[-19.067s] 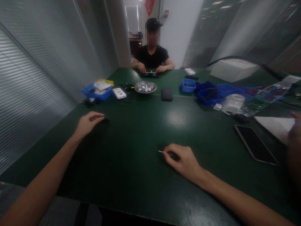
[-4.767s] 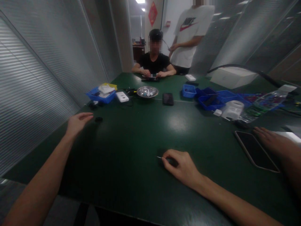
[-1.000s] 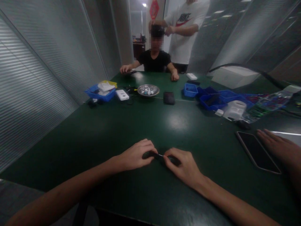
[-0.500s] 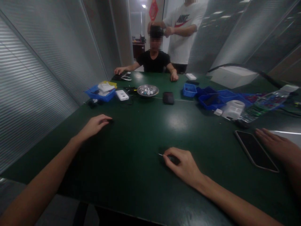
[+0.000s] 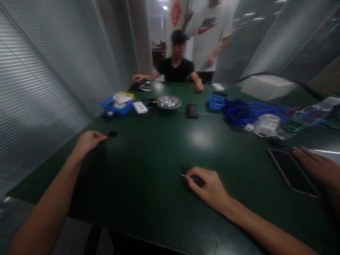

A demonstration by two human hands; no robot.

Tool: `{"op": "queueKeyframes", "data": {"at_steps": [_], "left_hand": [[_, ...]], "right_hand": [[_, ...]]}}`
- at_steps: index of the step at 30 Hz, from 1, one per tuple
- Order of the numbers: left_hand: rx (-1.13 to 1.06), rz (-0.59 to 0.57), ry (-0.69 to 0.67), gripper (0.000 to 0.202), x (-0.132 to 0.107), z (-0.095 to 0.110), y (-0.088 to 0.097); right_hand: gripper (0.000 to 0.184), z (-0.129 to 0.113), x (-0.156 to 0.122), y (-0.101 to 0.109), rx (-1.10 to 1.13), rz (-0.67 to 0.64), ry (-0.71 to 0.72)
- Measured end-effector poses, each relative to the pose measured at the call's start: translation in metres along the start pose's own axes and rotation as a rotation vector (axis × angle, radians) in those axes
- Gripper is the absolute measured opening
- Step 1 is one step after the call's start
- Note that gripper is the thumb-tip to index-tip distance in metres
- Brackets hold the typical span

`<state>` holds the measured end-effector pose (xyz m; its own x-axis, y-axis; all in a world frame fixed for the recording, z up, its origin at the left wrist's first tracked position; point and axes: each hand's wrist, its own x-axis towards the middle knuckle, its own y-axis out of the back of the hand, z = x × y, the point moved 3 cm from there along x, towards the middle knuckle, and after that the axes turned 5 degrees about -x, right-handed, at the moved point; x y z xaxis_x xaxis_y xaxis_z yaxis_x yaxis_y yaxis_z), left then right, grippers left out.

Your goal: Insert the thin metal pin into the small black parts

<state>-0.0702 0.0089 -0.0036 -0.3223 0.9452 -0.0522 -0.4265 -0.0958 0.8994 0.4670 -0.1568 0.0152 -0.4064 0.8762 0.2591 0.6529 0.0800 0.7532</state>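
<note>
My left hand is over the left part of the green table, its thumb and forefinger pinched at the edge of a small dark roundish piece. That piece is too dark and blurred to name more exactly. Near the middle front, my right hand rests with thumb and forefinger closed on a thin, pale, pin-like piece. Its tip sticks out to the left, while the rest is hidden in the fingers.
Across the table are a metal bowl, a black wallet-like square, a white power bank and blue trays. At right, another person's hand lies beside a phone and a plastic bottle. Two people are opposite.
My left hand has moved left with the small dark piece, which now shows more fully. My right hand is still. The standing person's hands have come away from the seated person's headgear.
</note>
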Motion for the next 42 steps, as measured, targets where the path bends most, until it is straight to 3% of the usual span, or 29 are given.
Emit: {"op": "queueKeyframes", "data": {"at_steps": [4,7,13,24,29,42], "left_hand": [[-0.033,0.104,-0.041,0.032,-0.008,0.008,0.003],[-0.181,0.179,-0.068,0.035,-0.012,0.013,0.004],[-0.46,0.142,-0.143,0.041,-0.007,0.012,-0.004],[-0.242,0.129,-0.2,0.043,-0.011,0.026,-0.009],[-0.214,0.106,-0.188,0.048,-0.005,0.021,-0.013],[-0.295,0.069,-0.15,0.049,-0.01,0.032,-0.013]], "right_hand": [[0.015,0.0,-0.001,0.0,0.0,-0.003,0.001],[0.015,0.001,-0.001,-0.001,0.002,-0.004,0.003],[0.015,0.001,0.0,-0.001,0.005,0.0,0.0],[0.015,0.003,-0.001,0.0,0.006,-0.01,-0.009],[0.014,0.003,-0.001,-0.001,0.0,-0.015,-0.01],[0.015,0.004,-0.001,-0.001,-0.018,-0.015,0.0]]}}
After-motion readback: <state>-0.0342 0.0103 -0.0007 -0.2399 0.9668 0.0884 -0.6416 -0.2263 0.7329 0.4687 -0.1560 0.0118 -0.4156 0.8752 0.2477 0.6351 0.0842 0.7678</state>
